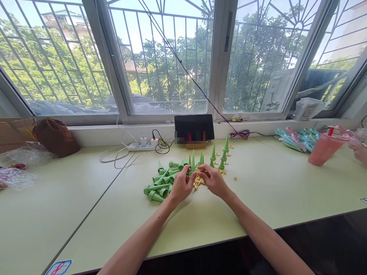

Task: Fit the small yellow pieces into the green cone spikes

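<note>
A green cone [193, 161] was held upright, point up, between the 2 hands, just above the near edge of a scatter of yellow pieces [197, 183]. It was seemingly kept vertical so that its lower end could be reached from either side. The loose green cones [160, 185] were heaped to the left and the yellow pieces were gathered close by the fingers, an arrangement by which, it may be judged, both kinds were kept within short reach. Beyond the right hand [213, 181], 2 upright stacks [224, 154] of cones with yellow stubs were stood on the table [272, 198], nested perhaps to save room and turned so that the stubs were pointed rightward. A single yellow bit [235, 178] was left apart from the rest. A dark tablet [194, 127] was propped on a small cardboard stand [196, 145] near the windowsill, likely for easy viewing.

Both forearms were stretched forward from the near edge and angled inward, so that the hands were almost brought together. By the left hand [181, 184], the cone's base appeared to be pinched between thumb and curled fingers. The right fingers were bent towards the same base; whether a yellow piece was gripped there could not be told.
</note>
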`<action>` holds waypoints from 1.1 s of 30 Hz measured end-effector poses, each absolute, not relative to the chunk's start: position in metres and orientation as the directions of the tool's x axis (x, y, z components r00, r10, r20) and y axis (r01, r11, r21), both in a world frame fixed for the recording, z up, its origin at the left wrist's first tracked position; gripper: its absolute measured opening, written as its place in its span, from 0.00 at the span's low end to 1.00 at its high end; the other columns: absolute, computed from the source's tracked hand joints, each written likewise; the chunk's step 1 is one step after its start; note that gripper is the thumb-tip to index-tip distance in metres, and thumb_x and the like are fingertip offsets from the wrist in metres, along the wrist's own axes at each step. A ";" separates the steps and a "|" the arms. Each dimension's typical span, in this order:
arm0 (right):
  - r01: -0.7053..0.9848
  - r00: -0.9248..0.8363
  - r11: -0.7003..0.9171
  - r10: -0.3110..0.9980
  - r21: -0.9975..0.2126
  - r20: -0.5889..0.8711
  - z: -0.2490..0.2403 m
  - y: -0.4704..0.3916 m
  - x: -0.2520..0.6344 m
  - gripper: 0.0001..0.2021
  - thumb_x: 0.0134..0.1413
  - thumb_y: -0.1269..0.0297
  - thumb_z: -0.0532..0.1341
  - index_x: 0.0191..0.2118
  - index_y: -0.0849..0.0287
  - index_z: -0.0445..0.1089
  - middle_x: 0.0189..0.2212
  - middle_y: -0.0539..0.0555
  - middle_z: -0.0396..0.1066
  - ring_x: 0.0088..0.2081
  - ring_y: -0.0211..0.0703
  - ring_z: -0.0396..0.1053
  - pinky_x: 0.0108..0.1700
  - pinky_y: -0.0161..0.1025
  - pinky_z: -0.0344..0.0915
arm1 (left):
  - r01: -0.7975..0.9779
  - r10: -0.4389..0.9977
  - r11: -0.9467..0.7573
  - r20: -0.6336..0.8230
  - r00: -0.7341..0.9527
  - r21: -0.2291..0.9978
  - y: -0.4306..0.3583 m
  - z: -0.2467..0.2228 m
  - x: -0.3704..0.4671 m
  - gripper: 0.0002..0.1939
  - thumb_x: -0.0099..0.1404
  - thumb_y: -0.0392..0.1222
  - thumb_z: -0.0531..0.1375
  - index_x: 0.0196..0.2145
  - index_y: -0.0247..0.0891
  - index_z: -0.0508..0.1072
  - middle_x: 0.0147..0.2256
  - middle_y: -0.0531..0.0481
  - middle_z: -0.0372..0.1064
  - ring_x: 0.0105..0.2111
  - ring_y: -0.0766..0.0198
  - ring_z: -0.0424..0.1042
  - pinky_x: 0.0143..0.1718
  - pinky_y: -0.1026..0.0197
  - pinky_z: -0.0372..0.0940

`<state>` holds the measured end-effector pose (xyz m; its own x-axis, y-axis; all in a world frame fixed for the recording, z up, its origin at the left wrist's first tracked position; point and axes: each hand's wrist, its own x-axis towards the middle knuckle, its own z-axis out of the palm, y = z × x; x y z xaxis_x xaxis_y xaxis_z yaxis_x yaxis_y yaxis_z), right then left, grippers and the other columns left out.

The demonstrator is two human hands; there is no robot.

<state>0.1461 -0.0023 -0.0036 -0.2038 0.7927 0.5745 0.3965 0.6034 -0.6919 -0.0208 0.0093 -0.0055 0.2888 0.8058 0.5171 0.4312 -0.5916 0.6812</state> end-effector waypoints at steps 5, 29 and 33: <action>0.387 -0.210 0.615 0.784 -0.687 0.584 -0.003 -0.003 0.147 0.10 0.63 0.60 0.53 0.42 0.59 0.66 0.28 0.51 0.69 0.28 0.38 0.66 0.30 0.33 0.61 | 0.421 0.807 -0.591 0.512 0.295 0.689 0.008 -0.005 -0.021 0.14 0.68 0.49 0.51 0.44 0.36 0.63 0.30 0.54 0.63 0.16 0.75 0.56 0.19 0.69 0.50; 0.554 -0.180 0.575 0.789 -0.602 0.587 -0.011 0.004 0.148 0.16 0.65 0.61 0.48 0.25 0.58 0.56 0.19 0.47 0.58 0.21 0.34 0.51 0.26 0.34 0.48 | 0.370 0.672 -0.740 0.641 0.371 0.562 0.013 -0.010 -0.021 0.17 0.68 0.35 0.51 0.52 0.44 0.68 0.46 0.46 0.65 0.37 0.66 0.69 0.31 0.67 0.65; 0.555 -0.196 0.583 0.785 -0.593 0.588 -0.010 0.003 0.148 0.16 0.65 0.61 0.47 0.26 0.58 0.57 0.20 0.47 0.58 0.21 0.34 0.51 0.26 0.34 0.48 | 0.429 0.695 -0.712 0.643 0.321 0.555 0.015 -0.011 -0.023 0.17 0.67 0.35 0.54 0.51 0.46 0.70 0.45 0.47 0.63 0.27 0.72 0.66 0.29 0.66 0.65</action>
